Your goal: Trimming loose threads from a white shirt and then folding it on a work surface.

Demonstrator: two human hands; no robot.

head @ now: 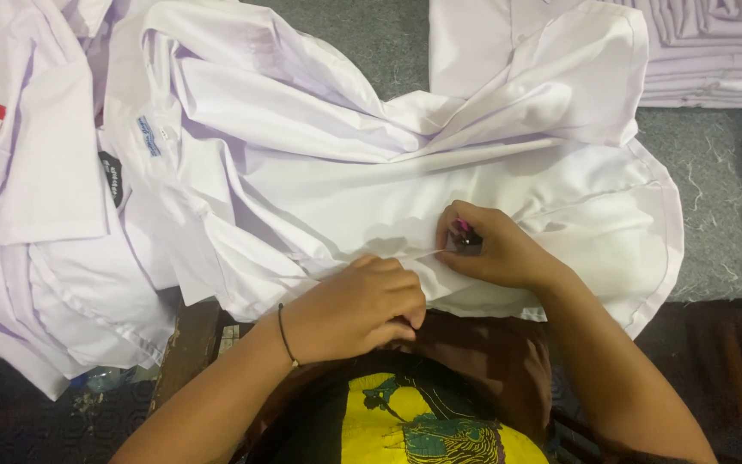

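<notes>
A white shirt (371, 163) lies spread over my lap and the grey floor. My left hand (358, 305) is closed on a fold of its lower edge and pinches a thin white thread that runs taut toward the other hand. My right hand (495, 249) rests on the fabric just to the right, fingers closed around a small dark cutting tool (465, 236) with a pink tip at the thread's end. A thin black band circles my left wrist.
More white shirts with sewn badges (36, 172) are piled at the left. A stack of folded white cloth (714, 51) sits at the top right on the grey carpet (714, 198). A wooden piece (186, 344) shows below the shirt.
</notes>
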